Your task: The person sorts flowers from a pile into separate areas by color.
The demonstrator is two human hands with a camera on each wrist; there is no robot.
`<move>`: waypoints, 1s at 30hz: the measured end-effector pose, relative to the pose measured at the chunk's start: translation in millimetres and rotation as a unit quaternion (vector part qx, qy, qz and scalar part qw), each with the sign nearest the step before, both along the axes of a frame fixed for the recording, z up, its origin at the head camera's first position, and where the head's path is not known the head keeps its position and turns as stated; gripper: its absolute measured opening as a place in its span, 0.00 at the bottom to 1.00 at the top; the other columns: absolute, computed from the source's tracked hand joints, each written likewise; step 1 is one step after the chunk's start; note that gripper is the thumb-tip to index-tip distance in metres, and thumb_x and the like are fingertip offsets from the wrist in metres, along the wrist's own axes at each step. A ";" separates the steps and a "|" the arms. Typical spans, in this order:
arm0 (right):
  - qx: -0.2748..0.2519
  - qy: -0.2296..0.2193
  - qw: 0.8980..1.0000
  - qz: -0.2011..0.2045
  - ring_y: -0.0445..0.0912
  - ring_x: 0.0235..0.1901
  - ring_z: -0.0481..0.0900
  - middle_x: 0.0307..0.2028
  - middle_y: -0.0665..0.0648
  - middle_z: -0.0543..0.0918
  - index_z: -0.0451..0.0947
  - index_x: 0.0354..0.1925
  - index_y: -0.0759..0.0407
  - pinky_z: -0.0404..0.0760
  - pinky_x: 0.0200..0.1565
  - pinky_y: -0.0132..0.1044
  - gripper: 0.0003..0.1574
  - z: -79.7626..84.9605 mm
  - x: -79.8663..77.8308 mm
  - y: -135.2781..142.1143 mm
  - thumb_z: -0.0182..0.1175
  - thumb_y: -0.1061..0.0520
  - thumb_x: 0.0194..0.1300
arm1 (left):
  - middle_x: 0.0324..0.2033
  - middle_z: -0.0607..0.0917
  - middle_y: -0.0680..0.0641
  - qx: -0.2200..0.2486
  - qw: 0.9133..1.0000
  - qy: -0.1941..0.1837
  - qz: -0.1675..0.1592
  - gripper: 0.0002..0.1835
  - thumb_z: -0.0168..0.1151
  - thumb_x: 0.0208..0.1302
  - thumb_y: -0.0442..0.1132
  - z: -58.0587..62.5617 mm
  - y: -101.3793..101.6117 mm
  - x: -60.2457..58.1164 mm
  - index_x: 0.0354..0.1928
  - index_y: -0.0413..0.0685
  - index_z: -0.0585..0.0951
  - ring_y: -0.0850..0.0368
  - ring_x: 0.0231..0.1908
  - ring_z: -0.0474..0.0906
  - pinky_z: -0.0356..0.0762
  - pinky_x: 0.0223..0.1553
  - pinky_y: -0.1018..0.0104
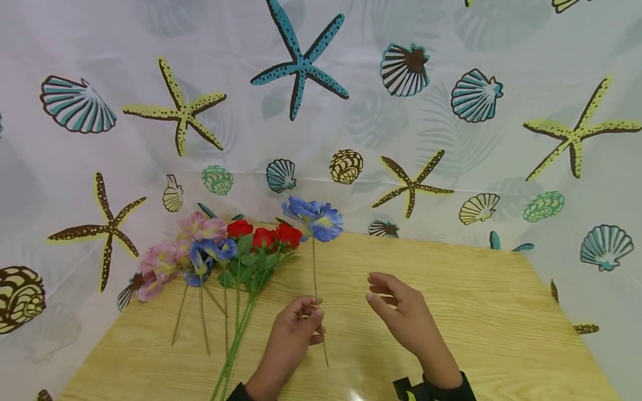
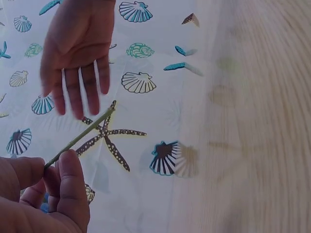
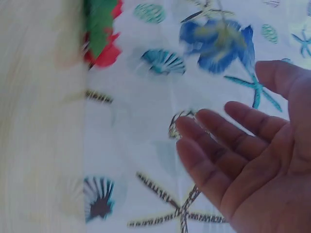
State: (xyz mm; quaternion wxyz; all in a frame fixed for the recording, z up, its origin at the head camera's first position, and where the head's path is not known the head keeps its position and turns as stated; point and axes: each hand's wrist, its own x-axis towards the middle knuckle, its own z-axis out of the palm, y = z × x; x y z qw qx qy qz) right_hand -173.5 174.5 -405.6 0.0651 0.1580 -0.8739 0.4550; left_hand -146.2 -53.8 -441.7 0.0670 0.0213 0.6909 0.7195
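Note:
Upright over the middle of the table stands a blue artificial flower [image 1: 321, 221] on a thin stem. My left hand [image 1: 295, 328] pinches that stem near its lower end between thumb and fingers. In the left wrist view the stem [image 2: 80, 140] pokes out past the fingertips. Some way to the right, my right hand [image 1: 403, 314] is in the air with nothing in it, its fingers loosely bent. The right wrist view has its palm [image 3: 272, 179] turned up, with the blue bloom [image 3: 218, 43] beyond it.
On the left of the wooden table [image 1: 451, 312] lie pink flowers [image 1: 163, 262], more blue flowers [image 1: 203, 259] and red roses [image 1: 263, 236] with long green stems. A white cloth [image 1: 351, 122] printed with starfish and shells hangs behind the table and at its sides.

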 end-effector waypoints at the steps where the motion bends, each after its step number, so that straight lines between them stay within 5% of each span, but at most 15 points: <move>1: -0.017 0.007 1.000 0.005 0.41 0.51 0.77 0.54 0.48 0.79 0.71 0.61 0.50 0.81 0.48 0.43 0.28 3.2 0.3 -5.1 0.54 0.41 0.67 | 0.37 0.75 0.47 -0.001 1.000 0.007 -0.007 0.19 0.56 0.67 0.46 0.2 4.7 0.8 0.55 0.45 0.74 0.56 0.34 0.78 0.82 0.35 0.61; 10: -0.102 -0.027 0.994 0.003 0.39 0.47 0.79 0.50 0.50 0.80 0.71 0.60 0.50 0.81 0.45 0.36 0.23 13.6 5.5 -42.8 0.58 0.52 0.66 | 0.32 0.79 0.46 -0.088 0.989 0.114 -0.035 0.14 0.56 0.67 0.47 -2.9 22.1 6.7 0.50 0.49 0.77 0.60 0.25 0.78 0.81 0.26 0.71; 18: -0.117 0.000 0.993 -0.033 0.39 0.41 0.78 0.45 0.49 0.80 0.70 0.61 0.49 0.82 0.40 0.36 0.25 17.4 12.6 -55.5 0.59 0.58 0.65 | 0.31 0.81 0.54 -0.215 0.951 0.221 -0.011 0.04 0.58 0.67 0.41 -2.3 31.5 5.4 0.40 0.51 0.79 0.68 0.29 0.76 0.79 0.31 0.72; 23: -0.098 0.066 0.991 -0.055 0.38 0.38 0.78 0.42 0.49 0.79 0.70 0.60 0.49 0.81 0.29 0.33 0.26 13.0 11.9 -55.2 0.57 0.63 0.65 | 0.32 0.82 0.54 -0.223 0.950 0.216 -0.013 0.03 0.58 0.66 0.40 1.8 38.1 7.5 0.37 0.51 0.78 0.68 0.30 0.76 0.78 0.29 0.72; 30: -0.123 0.049 0.988 -0.078 0.45 0.35 0.80 0.42 0.53 0.78 0.70 0.58 0.55 0.81 0.27 0.33 0.26 16.2 15.0 -56.9 0.57 0.68 0.63 | 0.30 0.80 0.54 -0.202 0.954 0.220 0.019 0.04 0.58 0.66 0.39 -4.4 50.7 13.1 0.38 0.47 0.77 0.68 0.29 0.75 0.76 0.28 0.73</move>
